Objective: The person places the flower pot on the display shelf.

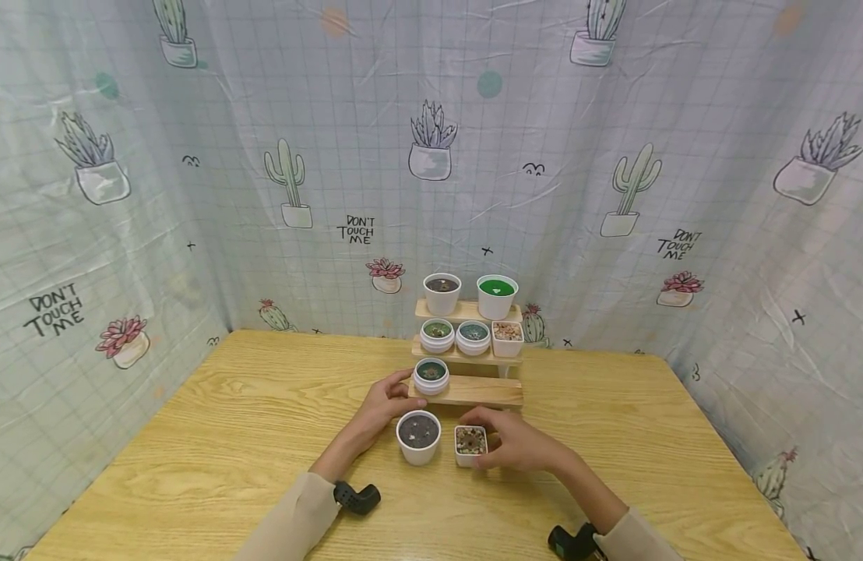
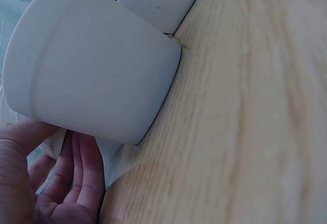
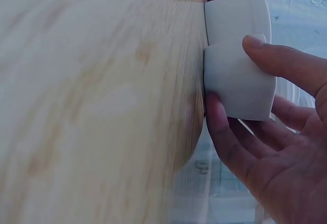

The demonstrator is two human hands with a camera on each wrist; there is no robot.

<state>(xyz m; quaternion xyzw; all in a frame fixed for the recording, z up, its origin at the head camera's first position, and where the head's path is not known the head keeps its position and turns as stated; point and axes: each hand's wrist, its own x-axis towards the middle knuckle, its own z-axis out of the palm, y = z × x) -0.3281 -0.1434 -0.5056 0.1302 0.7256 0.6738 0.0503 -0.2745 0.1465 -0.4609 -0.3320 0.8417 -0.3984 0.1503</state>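
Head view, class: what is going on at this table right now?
A person sits at a wooden table with a stepped shelf of small pots. The right hand grips a square pot of pebbles standing on the table. The left hand rests open beside a round pot next to it.

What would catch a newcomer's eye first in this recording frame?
Probably the stepped wooden stand at the far middle of the table, with small white pots on each step, one filled bright green. In front of it, the right hand grips a small square pot of pebbles, and the left hand rests by a round white pot.
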